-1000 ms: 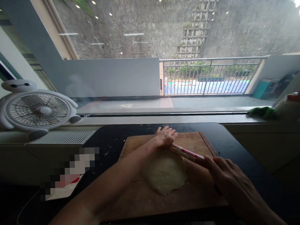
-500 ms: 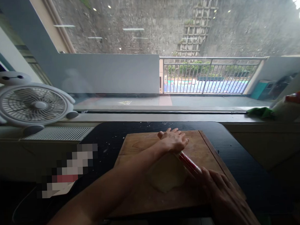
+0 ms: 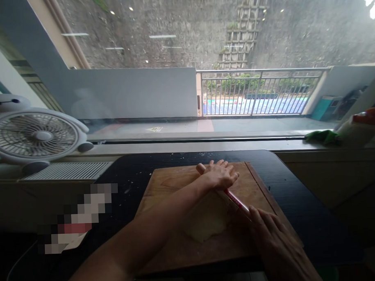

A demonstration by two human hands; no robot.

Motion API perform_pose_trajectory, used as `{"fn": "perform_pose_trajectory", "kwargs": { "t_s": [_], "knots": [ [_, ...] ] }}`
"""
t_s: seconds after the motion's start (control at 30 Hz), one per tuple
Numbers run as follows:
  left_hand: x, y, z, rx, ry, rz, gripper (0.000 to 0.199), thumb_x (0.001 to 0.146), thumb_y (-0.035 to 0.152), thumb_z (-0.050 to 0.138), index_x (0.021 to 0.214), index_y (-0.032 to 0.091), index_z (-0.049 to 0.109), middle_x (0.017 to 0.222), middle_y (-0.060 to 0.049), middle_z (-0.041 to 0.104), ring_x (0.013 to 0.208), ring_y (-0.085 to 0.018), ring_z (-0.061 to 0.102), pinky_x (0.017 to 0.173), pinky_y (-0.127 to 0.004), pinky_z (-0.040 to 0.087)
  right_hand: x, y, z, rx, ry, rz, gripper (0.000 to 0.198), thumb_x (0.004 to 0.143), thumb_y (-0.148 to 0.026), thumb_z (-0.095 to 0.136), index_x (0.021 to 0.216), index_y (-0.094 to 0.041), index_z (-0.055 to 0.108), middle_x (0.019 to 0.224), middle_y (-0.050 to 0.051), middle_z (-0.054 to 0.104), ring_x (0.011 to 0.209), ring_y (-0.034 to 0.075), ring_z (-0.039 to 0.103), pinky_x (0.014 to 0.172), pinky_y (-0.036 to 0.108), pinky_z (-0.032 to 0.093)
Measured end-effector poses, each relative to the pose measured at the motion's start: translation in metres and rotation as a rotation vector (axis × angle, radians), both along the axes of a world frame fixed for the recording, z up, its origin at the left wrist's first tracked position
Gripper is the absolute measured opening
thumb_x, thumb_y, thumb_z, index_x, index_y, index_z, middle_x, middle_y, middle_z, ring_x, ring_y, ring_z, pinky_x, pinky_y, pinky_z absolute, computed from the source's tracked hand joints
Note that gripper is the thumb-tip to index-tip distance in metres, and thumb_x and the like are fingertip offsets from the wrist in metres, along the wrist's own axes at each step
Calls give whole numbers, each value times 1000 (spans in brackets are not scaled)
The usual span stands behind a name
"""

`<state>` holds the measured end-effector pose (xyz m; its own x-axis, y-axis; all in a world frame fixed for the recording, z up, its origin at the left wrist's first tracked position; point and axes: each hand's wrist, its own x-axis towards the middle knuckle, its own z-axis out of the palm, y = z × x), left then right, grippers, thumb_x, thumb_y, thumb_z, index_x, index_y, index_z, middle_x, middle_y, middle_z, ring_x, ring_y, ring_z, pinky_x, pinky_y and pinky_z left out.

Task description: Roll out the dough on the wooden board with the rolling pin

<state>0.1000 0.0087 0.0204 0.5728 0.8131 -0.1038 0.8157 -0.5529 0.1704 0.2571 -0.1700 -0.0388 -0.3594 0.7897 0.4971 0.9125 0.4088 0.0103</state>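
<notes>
Left hand [image 3: 221, 177]: my fingers spread atop the rolling pin [image 3: 237, 200]
Right hand [image 3: 272, 232]: on near end; grip unclear
Dough [image 3: 205, 228]: flat on board [image 3: 252, 189]

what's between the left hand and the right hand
A red-marked stretch of the rolling pin lies between the left hand and the right hand, slanting over the wooden board, in the head view.

Indoor food-preparation spot by a window [image 3: 172, 46]
Dough [image 3: 205, 228] lies on a wooden board [image 3: 173, 180] atop a black worktop [image 3: 303, 206].
</notes>
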Motion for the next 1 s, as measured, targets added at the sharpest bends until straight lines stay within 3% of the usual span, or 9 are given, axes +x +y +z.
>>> {"fn": "perform_pose_trajectory", "kwargs": {
  "t_s": [0.13, 0.27, 0.37, 0.47, 0.57, 0.73, 0.87, 1.0],
  "knots": [
    [2, -6, -3, 39, -46, 1, 64, 91, 58, 12, 138, 23, 37, 148, -7, 32, 138, -26, 22, 109, -55, 14, 2, -4, -4, 5, -27, 19, 55, 89, -12, 28, 144, -12, 22, 125, 15, 51, 113, 27, 48, 87, 41, 49],
    [-35, -36, -10, 209, -120, -48, 58, 94, 52, 18, 130, 19, 48, 138, -8, 48, 133, -25, 32, 109, -51, 16, -3, -18, -1, 64, -60, 28, 58, 87, -7, 25, 145, -16, 22, 133, 13, 45, 119, 28, 44, 89, 43, 45],
    [-60, -48, -13, 344, -185, -29, 45, 95, 40, 25, 121, 19, 56, 129, -7, 56, 127, -24, 39, 107, -46, 24, -3, -14, 14, 61, -71, 50, 54, 89, -9, 27, 142, -16, 27, 135, 13, 44, 121, 28, 43, 92, 44, 41],
    [-77, -52, -17, 428, -257, 59, 35, 94, 31, 31, 107, 21, 62, 114, -4, 64, 115, -21, 49, 101, -42, 32, -4, 13, 32, -36, -52, 34, 43, 92, -19, 32, 134, -19, 40, 126, 11, 52, 114, 25, 47, 91, 42, 39],
    [-90, -65, -21, 487, -307, 111, 29, 94, 29, 34, 102, 21, 62, 102, -4, 64, 101, -20, 54, 94, -39, 37, -11, 60, 43, -183, -21, -24, 34, 96, -34, 32, 121, -25, 52, 116, 6, 57, 105, 23, 51, 88, 38, 39],
    [-111, -103, -26, 598, -209, 177, 25, 90, 28, 46, 109, 16, 57, 96, -7, 60, 93, -22, 52, 94, -43, 37, -39, 137, 45, -297, -12, -80, 41, 97, -39, 25, 120, -22, 54, 124, 8, 51, 118, 23, 40, 99, 38, 28],
    [-138, -116, -25, 633, -157, 249, 21, 88, 27, 48, 104, 17, 58, 90, -6, 60, 91, -23, 52, 96, -46, 34, -83, 169, 51, -378, -91, 53, 42, 98, -36, 21, 122, -19, 51, 129, 11, 46, 125, 25, 30, 98, 40, 26],
    [-173, -117, -31, 622, -244, 295, 22, 89, 32, 47, 103, 19, 58, 90, -4, 60, 91, -22, 54, 98, -48, 33, -126, 183, 56, -417, -119, 115, 47, 98, -43, 15, 122, -22, 49, 127, 9, 48, 123, 24, 33, 93, 40, 32]
  ]
}}
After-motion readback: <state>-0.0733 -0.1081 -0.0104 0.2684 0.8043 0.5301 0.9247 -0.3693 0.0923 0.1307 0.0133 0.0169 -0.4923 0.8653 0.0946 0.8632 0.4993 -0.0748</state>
